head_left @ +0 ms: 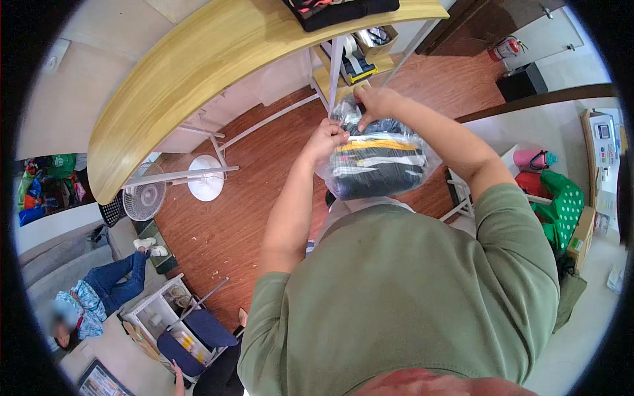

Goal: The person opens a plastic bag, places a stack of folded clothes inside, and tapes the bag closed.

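A clear plastic bag packed with folded dark, white and yellow cloth is held up against the front of my body. My left hand pinches the bag's upper left edge. At the top of the bag, my right hand grips the gathered plastic, its thumb and fingers pressed on the film. Both hands are close together. The bag hangs beside the yellow wooden table, without touching its top as far as I can see.
Dark folded cloth lies on the table. Below it, a shelf holds a tape dispenser. A white fan stands at left, near a seated person. At right are a pink bottle and a green dotted bag.
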Motion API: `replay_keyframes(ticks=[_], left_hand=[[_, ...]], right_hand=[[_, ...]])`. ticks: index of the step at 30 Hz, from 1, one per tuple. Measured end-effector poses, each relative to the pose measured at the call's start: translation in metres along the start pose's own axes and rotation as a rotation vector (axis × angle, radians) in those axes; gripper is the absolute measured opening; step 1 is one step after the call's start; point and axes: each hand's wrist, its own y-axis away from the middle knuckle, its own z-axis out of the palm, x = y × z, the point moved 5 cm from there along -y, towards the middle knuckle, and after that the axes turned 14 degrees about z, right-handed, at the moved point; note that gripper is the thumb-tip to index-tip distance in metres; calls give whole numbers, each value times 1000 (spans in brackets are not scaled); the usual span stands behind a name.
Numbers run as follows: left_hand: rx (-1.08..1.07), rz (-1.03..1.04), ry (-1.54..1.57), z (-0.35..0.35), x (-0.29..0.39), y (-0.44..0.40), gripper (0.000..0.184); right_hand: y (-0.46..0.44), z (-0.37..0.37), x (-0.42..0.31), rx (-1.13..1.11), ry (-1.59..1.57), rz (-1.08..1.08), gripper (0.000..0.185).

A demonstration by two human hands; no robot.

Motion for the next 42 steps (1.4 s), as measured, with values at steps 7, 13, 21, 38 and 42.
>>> replay_keyframes(ticks=[7, 13, 21, 38, 42], left_hand=[[57, 228, -311, -12, 17, 3, 24], [-199, -18, -483, -64, 44, 45, 28], [464, 615, -1099, -66, 156, 58, 34], [183, -357, 70, -72, -10, 39, 35], [403, 680, -1136, -29, 148, 53, 40]], right_hand=[[64, 60, -27, 39, -733, -98, 51], [73, 73, -26, 297, -822, -16, 28], [73, 79, -27, 202, -830, 84, 16], [55, 82, -29, 65, -726, 180, 26], [52, 80, -30, 80, -696, 158, 27]])
